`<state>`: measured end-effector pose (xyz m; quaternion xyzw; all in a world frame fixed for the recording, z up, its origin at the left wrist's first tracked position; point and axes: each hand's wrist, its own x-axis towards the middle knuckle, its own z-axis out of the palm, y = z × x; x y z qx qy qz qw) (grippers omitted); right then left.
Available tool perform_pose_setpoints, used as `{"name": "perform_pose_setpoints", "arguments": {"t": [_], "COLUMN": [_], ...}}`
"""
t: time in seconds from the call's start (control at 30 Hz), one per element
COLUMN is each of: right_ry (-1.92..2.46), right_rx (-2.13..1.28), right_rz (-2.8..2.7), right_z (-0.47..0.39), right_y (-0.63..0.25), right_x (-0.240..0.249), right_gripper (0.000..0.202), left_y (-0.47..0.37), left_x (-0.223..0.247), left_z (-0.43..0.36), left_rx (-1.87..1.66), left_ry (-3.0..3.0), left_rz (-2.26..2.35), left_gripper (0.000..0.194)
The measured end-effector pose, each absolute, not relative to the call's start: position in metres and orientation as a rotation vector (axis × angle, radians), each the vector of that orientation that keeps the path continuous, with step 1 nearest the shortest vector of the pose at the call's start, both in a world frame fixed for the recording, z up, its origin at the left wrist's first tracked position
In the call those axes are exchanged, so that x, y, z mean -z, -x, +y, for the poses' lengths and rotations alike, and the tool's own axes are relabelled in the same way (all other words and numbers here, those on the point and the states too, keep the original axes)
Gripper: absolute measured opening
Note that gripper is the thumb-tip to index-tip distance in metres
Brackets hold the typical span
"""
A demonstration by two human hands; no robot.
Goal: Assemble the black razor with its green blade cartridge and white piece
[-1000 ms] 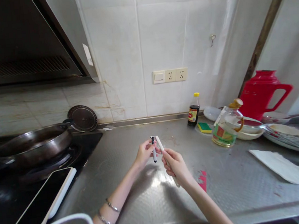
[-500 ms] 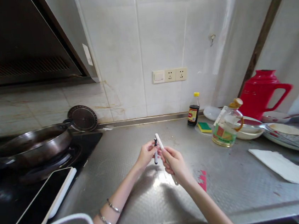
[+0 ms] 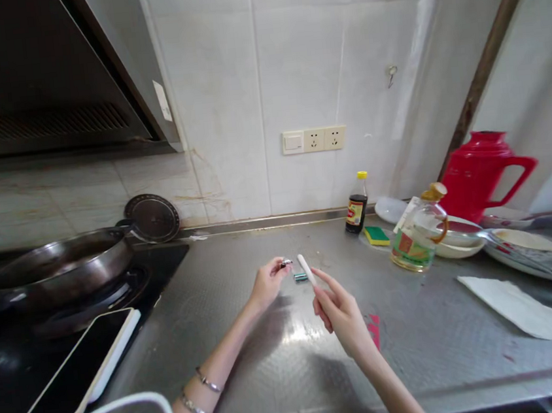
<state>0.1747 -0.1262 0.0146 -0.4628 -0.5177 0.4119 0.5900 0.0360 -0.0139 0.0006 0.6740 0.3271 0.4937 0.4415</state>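
Gripping white stick (image 3: 305,268), right hand (image 3: 340,310), fingers closed | left of it: left hand (image 3: 267,283), fingers pinching small black-silver piece (image 3: 286,263) | just beside it: teal-silver cylinder (image 3: 300,277)

A grey metal counter (image 3: 216,383) spans the frame, with a black stove (image 3: 165,277) at the left and a phone (image 3: 76,372) at the lower left. Right of centre stand a dark sauce bottle (image 3: 356,212), a green-and-yellow sponge (image 3: 376,236), an oil jug (image 3: 412,241) and a red flask (image 3: 475,176), with a bowl (image 3: 458,246) and a plate (image 3: 528,255) further right. White paper (image 3: 526,311) and a red scrap (image 3: 374,331) lie lower right; whether the small green cylinder (image 3: 300,277) near the centre touches the counter is unclear.
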Motion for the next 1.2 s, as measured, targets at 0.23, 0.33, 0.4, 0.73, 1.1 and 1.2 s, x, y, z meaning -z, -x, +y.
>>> {"name": "perform_pose_setpoints", "arguments": {"t": [0.23,0.33,0.4,0.73,1.1,1.2], "right_ry": [1.206,1.213,1.202,1.196,1.142,1.161], "right_rx": [-0.742,-0.753,-0.764,-0.812,-0.928,-0.728], "right_rz": [-1.333,-1.392,-1.404,-1.431,-1.513,-1.602], "right_z": [-0.134,-0.136,-0.136,-0.136,-0.135,-0.128], "right_y": [-0.169,-0.165,-0.165,-0.165,-0.164,-0.177], "right_x": [-0.003,-0.004,-0.004,-0.002,-0.011,-0.021], "right_gripper": [0.049,0.048,0.049,0.049,0.048,0.043], "left_y": [-0.034,-0.034,-0.035,-0.035,-0.035,-0.034], "left_x": [-0.005,-0.004,-0.004,-0.004,-0.007,-0.008], "left_z": [-0.022,-0.022,-0.022,-0.021,-0.022,-0.022], "left_rx": [-1.232,-1.231,-1.234,-1.222,-1.209,-1.135], "left_ry": [-1.851,-1.870,-1.868,-1.836,-1.782,-1.621], "left_rz": [0.839,0.843,0.850,0.853,0.853,0.836], "left_gripper": [0.015,0.015,0.015,0.013,0.018,0.022]}}
